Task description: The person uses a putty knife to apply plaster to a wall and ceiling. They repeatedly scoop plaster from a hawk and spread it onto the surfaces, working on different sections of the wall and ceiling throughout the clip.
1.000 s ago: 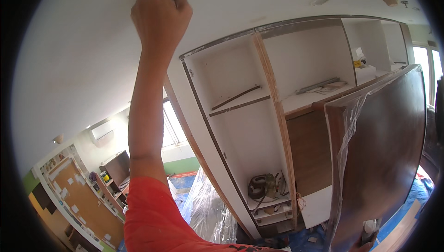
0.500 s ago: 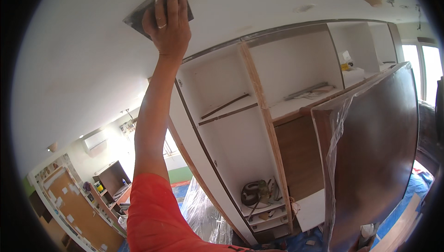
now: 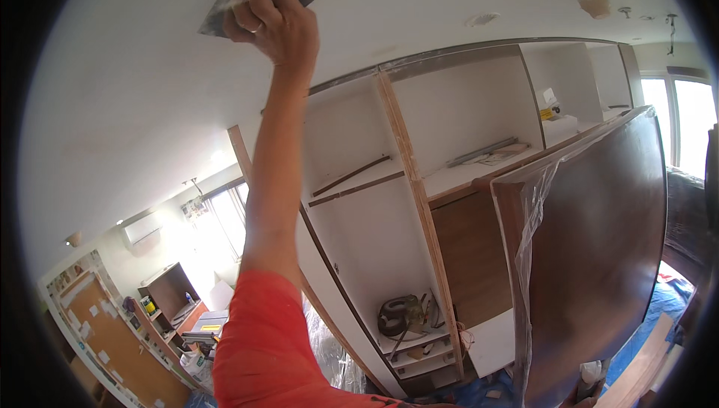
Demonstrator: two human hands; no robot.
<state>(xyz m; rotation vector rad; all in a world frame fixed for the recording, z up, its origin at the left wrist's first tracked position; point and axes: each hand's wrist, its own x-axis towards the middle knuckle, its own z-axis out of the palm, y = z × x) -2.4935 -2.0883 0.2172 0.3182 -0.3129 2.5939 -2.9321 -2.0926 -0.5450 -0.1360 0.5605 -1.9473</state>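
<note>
My left hand (image 3: 275, 14) is raised overhead, its arm in a red short sleeve. Its fingers press over a broad, flat, dark grey putty knife blade (image 3: 217, 18), and a ring shows on one finger. The blade lies close against the white ceiling (image 3: 135, 86), with its corners jutting out on either side of the fingers. Its handle cannot be made out, and the top of the blade runs to the picture's upper edge. My right hand is out of sight.
An open cabinet frame (image 3: 404, 127) stands ahead, holding loose strips and a coiled hose-like item (image 3: 397, 314). A large dark brown panel (image 3: 592, 258) with clear plastic wrap leans at right. Blue sheeting (image 3: 636, 355) covers floor there. Ceiling fittings (image 3: 483, 19) sit at upper right.
My left hand and the putty knife have shifted toward the picture's upper edge, and the forearm has swung right. The view has turned slightly, showing more of the window at left.
</note>
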